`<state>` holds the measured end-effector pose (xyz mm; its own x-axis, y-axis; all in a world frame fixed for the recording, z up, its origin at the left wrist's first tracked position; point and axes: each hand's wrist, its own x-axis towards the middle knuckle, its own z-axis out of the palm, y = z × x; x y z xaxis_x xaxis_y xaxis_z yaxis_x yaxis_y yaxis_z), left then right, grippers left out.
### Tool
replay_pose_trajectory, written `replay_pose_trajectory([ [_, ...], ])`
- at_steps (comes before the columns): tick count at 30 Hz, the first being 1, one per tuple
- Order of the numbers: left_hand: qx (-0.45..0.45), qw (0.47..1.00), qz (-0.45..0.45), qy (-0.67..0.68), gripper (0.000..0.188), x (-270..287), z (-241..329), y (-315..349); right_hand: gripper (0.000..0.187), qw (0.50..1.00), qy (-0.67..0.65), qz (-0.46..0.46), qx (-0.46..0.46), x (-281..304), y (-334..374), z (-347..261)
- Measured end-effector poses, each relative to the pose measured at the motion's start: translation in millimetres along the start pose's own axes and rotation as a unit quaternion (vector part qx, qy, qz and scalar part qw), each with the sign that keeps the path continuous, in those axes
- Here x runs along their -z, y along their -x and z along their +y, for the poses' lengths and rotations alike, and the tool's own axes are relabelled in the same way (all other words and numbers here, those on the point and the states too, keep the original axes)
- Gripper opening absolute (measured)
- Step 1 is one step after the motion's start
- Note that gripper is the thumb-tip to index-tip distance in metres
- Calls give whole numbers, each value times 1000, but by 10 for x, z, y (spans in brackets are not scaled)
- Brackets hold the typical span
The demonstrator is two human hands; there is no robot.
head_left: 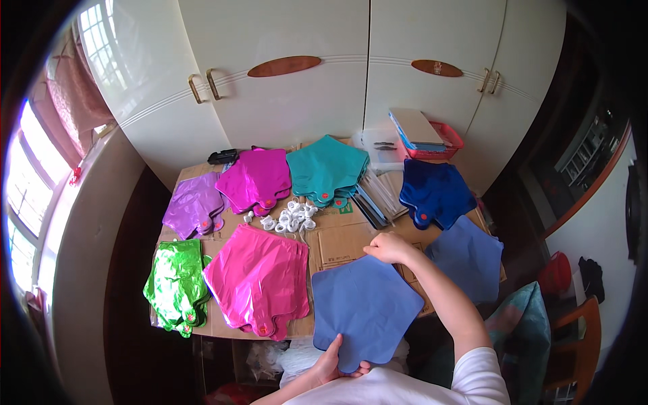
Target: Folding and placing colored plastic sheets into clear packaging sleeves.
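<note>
A flat blue-grey foil balloon [368, 307], roughly star-shaped with a rounded tab, hangs over the near edge of the table between my hands. My left hand [331, 361] grips it at the tab, thumb on top and fingers curled underneath. At its far corner my right hand [390, 248] is closed on the edge in a pinch; the fingertips are partly hidden. More blue-grey foil balloons [469, 260] lie to the right, partly behind my right forearm. Just left of the held one sits a stack of pink foil balloons [260, 277].
Around the cardboard-covered table lie green [174, 280], lilac [192, 202], magenta [256, 177], teal [327, 169] and dark blue [437, 192] foil balloons. White coiled pieces [291, 217] sit mid-table. A red basket [449, 138] stands at the back, a wooden chair [584, 344] at right.
</note>
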<state>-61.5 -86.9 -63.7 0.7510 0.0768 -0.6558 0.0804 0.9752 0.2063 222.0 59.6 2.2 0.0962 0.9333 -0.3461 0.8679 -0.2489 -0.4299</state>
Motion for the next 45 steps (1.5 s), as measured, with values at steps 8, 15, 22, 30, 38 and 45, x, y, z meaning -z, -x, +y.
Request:
replay_pose_trajectory([
  [8,-21,997,-47,55,76,38,-63,-55,27,998,-46,33,6,-50,-68,115],
  [15,22,996,6,91,46,39,-77,-28,27,974,-225,15,25,-94,-135,233],
  [22,29,993,-7,114,38,-28,-18,3,34,978,-203,-11,53,-9,-32,200],
  [30,43,992,-8,114,35,-6,-20,-74,28,970,-240,-4,27,-45,-64,222],
  [38,46,995,-2,87,32,-108,25,-105,34,986,-152,71,20,-26,-124,212],
  [45,38,989,11,142,25,-240,38,-116,32,983,-87,157,46,-144,-146,205],
])
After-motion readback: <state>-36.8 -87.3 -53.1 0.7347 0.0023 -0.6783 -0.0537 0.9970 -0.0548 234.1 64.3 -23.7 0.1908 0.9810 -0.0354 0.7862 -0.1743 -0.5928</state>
